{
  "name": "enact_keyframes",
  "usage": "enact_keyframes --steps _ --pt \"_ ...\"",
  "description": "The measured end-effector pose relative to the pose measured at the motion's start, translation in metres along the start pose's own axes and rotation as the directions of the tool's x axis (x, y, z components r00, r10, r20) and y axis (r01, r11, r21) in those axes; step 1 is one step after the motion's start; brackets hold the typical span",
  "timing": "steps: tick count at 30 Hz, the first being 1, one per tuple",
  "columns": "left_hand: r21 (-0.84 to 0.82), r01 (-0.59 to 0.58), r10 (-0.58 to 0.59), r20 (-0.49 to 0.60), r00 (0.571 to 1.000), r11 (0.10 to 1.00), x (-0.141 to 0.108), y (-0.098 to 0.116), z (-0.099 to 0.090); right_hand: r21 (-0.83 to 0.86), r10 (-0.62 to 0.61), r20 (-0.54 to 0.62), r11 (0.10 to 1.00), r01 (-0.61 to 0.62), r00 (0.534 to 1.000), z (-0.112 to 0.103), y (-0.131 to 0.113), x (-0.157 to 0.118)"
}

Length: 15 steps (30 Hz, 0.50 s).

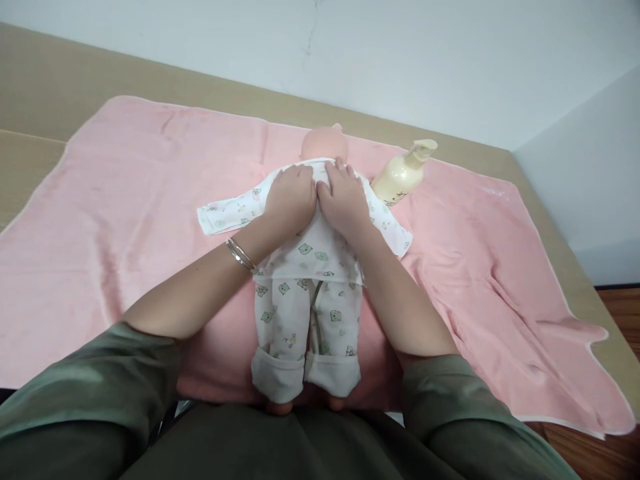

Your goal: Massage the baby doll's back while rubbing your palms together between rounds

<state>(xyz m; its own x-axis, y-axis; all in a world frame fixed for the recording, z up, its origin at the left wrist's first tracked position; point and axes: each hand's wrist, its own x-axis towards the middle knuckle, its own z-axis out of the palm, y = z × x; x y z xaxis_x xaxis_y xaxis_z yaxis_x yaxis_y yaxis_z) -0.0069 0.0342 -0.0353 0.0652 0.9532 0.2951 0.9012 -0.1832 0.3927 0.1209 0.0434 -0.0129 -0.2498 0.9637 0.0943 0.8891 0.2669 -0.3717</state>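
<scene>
A baby doll (324, 143) lies with its bald head away from me and its feet toward me; its face is not visible. It wears a white shirt (320, 257) with small green animal prints and matching trousers (285, 313) with turned-up cuffs. Just below the neckline, my left hand (294, 195) rests on the shirt with its fingers curled into the cloth, their tips hidden. Beside it, my right hand (346, 200) lies on the upper shirt, fingers stretched toward the collar and thumb apart. The shirt's sleeves spread out to both sides.
A cream pump bottle (403, 175) stands right of the doll, close to its shoulder. Under everything spreads a pink blanket (165, 180), wrinkled at the right, on a wooden table (240, 93). A white wall (380, 60) rises behind the table.
</scene>
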Motion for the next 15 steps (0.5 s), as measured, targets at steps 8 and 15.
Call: enact_keyframes --steps 8,15 --pt "0.067 -0.087 0.087 -0.002 0.996 0.994 -0.02 0.012 0.006 0.008 0.048 0.059 0.999 -0.049 0.997 -0.011 0.016 0.007" --pt "0.088 -0.024 0.02 0.047 0.999 0.996 0.012 -0.021 0.004 -0.266 -0.033 0.011 0.963 0.035 0.999 -0.005 -0.03 -0.039"
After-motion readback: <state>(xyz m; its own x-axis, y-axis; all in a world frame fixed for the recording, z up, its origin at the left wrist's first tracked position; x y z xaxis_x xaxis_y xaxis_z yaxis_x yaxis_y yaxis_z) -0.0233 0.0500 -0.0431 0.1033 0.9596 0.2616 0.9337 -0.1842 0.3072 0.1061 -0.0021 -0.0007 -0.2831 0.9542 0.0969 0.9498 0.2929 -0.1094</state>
